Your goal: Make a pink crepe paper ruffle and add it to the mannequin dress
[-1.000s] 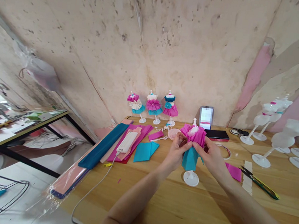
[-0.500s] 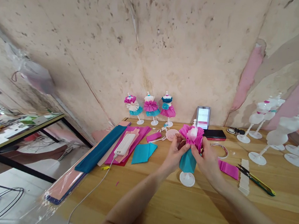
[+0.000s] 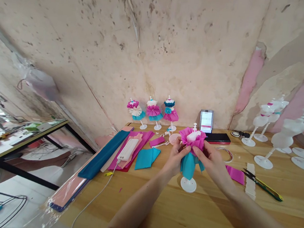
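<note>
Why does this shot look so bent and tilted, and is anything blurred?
In the head view, the wide lens bows the wall and slants the wooden table, so the white mannequin stands seem to lean; the upright phone has its screen pixelated; the pink crepe-paper dress stays fairly sharp.

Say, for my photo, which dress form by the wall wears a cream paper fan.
The leftmost dress form: a cream pleated fan sits below its pink top. The middle one and right one have only pink and teal ruffles.
</note>
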`<state>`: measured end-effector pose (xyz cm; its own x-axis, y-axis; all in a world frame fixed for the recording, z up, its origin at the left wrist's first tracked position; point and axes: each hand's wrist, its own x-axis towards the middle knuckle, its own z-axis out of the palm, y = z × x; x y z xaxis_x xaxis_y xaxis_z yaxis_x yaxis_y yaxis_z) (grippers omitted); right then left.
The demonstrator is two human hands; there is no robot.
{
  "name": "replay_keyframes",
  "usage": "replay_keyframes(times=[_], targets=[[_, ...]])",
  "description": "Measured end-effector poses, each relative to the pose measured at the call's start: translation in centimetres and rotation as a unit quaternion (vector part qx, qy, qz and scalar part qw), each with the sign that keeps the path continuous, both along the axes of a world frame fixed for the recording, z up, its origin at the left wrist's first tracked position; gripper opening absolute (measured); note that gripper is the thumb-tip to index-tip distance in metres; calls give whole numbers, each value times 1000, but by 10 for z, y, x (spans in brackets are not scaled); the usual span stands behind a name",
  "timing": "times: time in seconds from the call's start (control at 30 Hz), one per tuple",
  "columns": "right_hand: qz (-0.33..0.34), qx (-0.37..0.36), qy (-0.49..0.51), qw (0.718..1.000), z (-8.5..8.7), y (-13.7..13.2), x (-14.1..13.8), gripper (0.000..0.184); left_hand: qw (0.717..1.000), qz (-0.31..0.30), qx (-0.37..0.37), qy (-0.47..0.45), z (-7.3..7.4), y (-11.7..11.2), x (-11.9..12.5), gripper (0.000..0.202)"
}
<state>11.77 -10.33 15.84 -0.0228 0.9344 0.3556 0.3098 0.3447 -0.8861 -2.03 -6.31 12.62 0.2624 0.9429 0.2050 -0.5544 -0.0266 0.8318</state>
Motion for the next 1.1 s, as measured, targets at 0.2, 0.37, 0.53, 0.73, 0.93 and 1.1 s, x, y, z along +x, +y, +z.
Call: replay_keyframes(times=[0.2,0.37,0.53,0.73,0.93,1.1], targets=[[17,6,-33,999,3,12,15,29,1000,8,-10,-9,4,-3,2,45],[8,25,-66,997,3,12,16,27,1000,-6,-9,-25,6,-4,1,45],[2,13,-44,999,4,8,10,27,999,-16,0,-34,4,-5,3,43],[-23,30,-60,998,2,8,7,25,999,-36,-7,-38,0,-5,5,45],[-62,29,-90,994,1,8,6,25,999,-32,5,-30,-6,-3,5,54],[-54,59,-88,993,1,5,4,24,999,-36,5,-32,-11,4,2,54]])
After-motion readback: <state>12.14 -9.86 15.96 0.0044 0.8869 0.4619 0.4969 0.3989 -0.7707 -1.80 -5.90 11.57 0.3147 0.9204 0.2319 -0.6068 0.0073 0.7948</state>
